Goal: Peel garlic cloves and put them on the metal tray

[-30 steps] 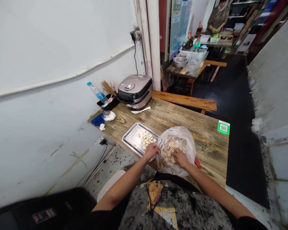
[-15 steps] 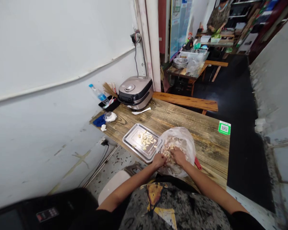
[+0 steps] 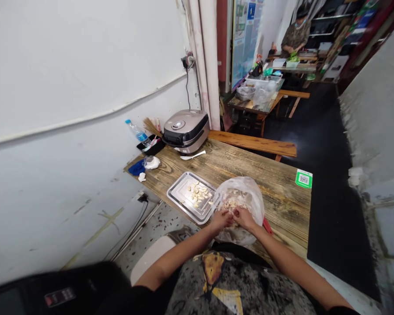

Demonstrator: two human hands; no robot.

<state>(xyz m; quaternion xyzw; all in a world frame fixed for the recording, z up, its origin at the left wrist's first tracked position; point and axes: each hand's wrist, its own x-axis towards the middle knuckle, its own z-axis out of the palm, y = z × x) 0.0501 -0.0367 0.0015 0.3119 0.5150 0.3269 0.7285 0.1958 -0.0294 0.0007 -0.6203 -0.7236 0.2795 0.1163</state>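
The left grip (image 3: 221,217) and right grip (image 3: 243,216) meet, touching, at the near rim of the bag (image 3: 252,192). Their fingers curl inward, but whether they clench a clove is too small to tell. The bag gapes open just beyond them, so its cloves (image 3: 234,203) are in easy reach. The tray (image 3: 180,194) lies just left of the left grip, close enough to take the peeled cloves (image 3: 198,194). Both sit on the worktop (image 3: 282,192).
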